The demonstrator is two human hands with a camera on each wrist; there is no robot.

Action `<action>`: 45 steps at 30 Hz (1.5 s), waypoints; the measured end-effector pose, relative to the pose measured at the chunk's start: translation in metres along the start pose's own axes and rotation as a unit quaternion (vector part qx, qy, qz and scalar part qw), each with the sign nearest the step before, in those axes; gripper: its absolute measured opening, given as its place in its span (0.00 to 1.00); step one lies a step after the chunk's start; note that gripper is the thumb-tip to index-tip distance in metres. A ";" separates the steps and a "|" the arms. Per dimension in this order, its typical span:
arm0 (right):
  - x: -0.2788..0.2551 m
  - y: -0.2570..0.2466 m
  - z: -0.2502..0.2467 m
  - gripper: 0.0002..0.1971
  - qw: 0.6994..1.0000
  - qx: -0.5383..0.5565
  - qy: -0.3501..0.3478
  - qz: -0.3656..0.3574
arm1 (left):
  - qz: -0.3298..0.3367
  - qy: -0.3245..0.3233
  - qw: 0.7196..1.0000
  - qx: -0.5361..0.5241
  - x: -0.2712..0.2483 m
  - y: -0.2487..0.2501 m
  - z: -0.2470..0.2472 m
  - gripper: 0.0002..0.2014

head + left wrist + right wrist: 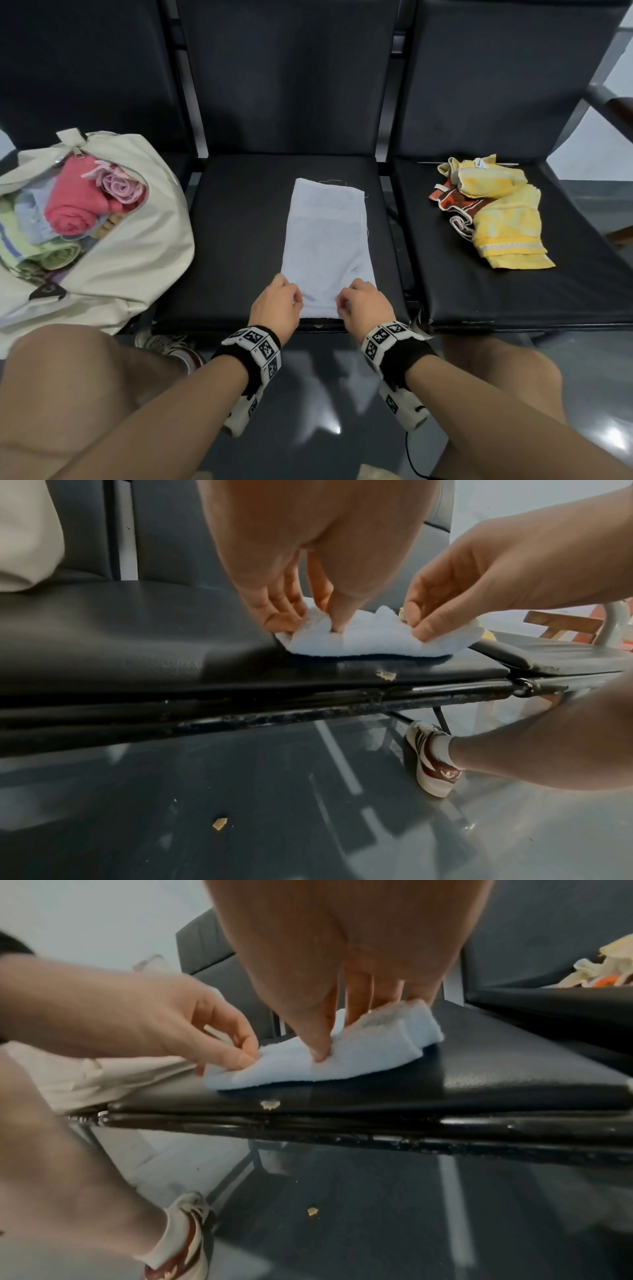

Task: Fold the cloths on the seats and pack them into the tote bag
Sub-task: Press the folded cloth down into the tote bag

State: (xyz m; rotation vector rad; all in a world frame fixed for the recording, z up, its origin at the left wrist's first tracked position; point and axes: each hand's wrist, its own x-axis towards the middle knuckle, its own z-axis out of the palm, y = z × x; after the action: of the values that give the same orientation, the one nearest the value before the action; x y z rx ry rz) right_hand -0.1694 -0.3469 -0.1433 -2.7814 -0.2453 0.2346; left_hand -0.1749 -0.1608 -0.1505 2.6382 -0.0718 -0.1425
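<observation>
Both hands, left hand (276, 303) and right hand (365, 305), pinch the near edge of the pale blue cloth (327, 240), folded long on the middle seat (239, 212). Several rolled cloths already fill the one tote bag (144, 246) left; two crumpled ones, yellow cloth (507, 222) and red-patterned cloth (452, 200), wait right.

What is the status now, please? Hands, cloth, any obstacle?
Left hand and right hand both pinch near edge of pale blue cloth. Cloth lies long on middle seat, edge just lifted. Nothing in the way.
</observation>
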 end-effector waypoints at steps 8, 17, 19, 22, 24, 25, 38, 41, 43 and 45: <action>-0.013 0.000 0.014 0.11 0.979 -0.165 0.027 -0.117 | 0.168 -0.028 0.970 0.175 -0.002 0.010 0.008 0.11; -0.007 -0.001 0.007 0.19 0.987 -0.112 0.012 -0.111 | 0.165 -0.046 0.955 0.241 -0.008 0.021 0.007 0.11; -0.007 -0.001 0.005 0.14 0.988 -0.101 -0.014 -0.113 | 0.159 -0.041 0.958 0.235 -0.010 0.020 0.009 0.11; -0.010 -0.002 0.006 0.12 0.988 -0.118 -0.006 -0.096 | 0.153 -0.030 0.969 0.194 -0.011 0.016 0.011 0.06; -0.013 -0.003 0.008 0.12 0.985 -0.141 0.014 -0.100 | 0.142 -0.037 0.975 0.169 -0.009 0.015 0.012 0.07; -0.015 -0.004 0.008 0.12 0.983 -0.146 0.018 -0.113 | 0.143 -0.037 0.976 0.158 -0.007 0.014 0.012 0.09; -0.007 -0.013 0.005 0.06 0.993 -0.109 0.008 -0.036 | 0.103 -0.038 0.991 0.081 0.007 0.017 0.002 0.07; -0.006 -0.014 0.012 0.07 0.990 -0.136 0.023 -0.018 | 0.144 -0.030 0.974 0.171 0.007 0.021 0.005 0.05; -0.007 -0.013 0.015 0.11 0.992 -0.117 0.039 -0.019 | 0.164 -0.042 0.958 0.231 0.003 0.022 0.008 0.06; -0.007 -0.014 0.014 0.12 0.993 -0.106 0.050 -0.019 | 0.172 -0.042 0.952 0.250 -0.002 0.024 0.010 0.07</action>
State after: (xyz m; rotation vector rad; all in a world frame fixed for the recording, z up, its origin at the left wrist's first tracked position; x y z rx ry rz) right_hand -0.1809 -0.3313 -0.1505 -2.9846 -0.3133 0.0630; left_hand -0.1788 -0.1862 -0.1480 3.0632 -0.6734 -0.1309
